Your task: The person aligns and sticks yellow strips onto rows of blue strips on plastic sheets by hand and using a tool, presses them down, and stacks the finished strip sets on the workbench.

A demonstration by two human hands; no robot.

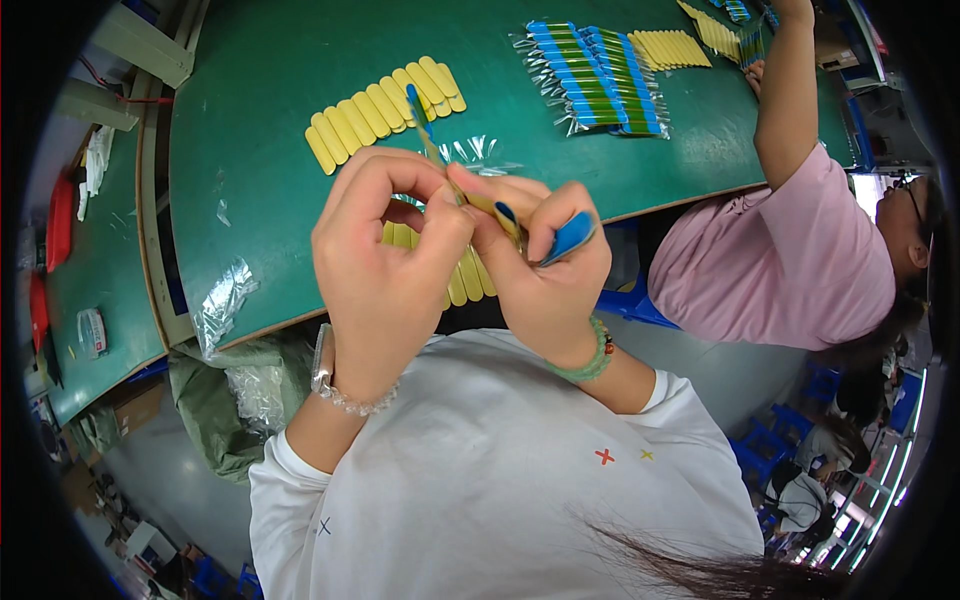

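Observation:
My left hand (pixel 385 250) is closed, its thumb and forefinger pinching at a thin blue-and-yellow nail file (pixel 415 107) that sticks up beyond the fingertips. Against it, my right hand (pixel 560 270) is closed too, with its fingers curled round more blue-and-yellow nail files (pixel 570 238). Fingers hide how many it holds. Past my hands on the table, yellow nail files (pixel 358 118) lie fanned in an overlapping row. Another yellow row (pixel 468 280) shows below my hands, partly covered by them. Clear plastic film (pixel 478 150) lies just behind my fingers.
Blue-and-green files in clear wrappers (pixel 590 80) lie in two rows on the green table (pixel 270 60), beside more yellow files (pixel 670 50). A co-worker in pink (pixel 770 260) sits at right, an arm reaching over the table. A green bag (pixel 225 410) hangs by the left edge.

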